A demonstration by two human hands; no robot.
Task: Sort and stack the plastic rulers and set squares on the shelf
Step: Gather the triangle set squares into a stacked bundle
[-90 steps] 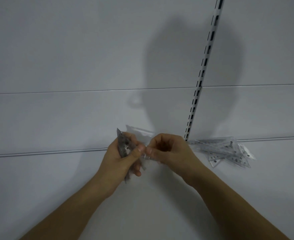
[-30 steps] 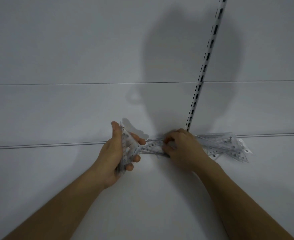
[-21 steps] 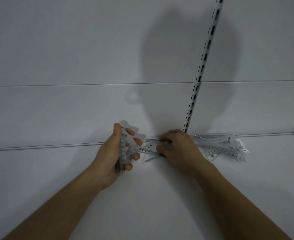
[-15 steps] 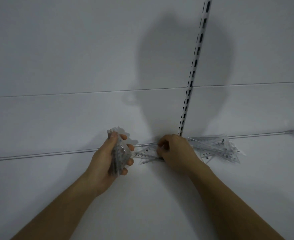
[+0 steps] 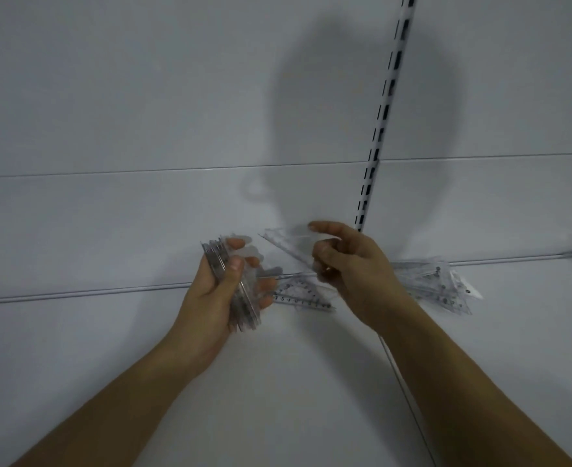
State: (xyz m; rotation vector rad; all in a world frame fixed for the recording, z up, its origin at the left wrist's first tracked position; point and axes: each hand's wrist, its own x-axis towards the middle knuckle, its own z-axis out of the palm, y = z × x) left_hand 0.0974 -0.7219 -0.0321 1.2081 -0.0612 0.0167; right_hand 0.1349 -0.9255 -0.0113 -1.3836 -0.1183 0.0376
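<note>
On the white shelf (image 5: 294,382), loose pile of rulers and set squares (image 5: 436,281) at 3 o'clock. Left hand (image 5: 217,298), grip clamped on the gathered stack (image 5: 234,291). Right hand (image 5: 352,267), grip pinching a clear set square (image 5: 288,246): best slid flat against the stack, edges aligned. No legible writing.

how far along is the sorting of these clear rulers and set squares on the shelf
Partly done. The left hand grips a gathered stack held on edge. The right hand pinches one clear set square, lifted off the shelf. Still unsorted: a protractor piece and a loose pile.
</note>
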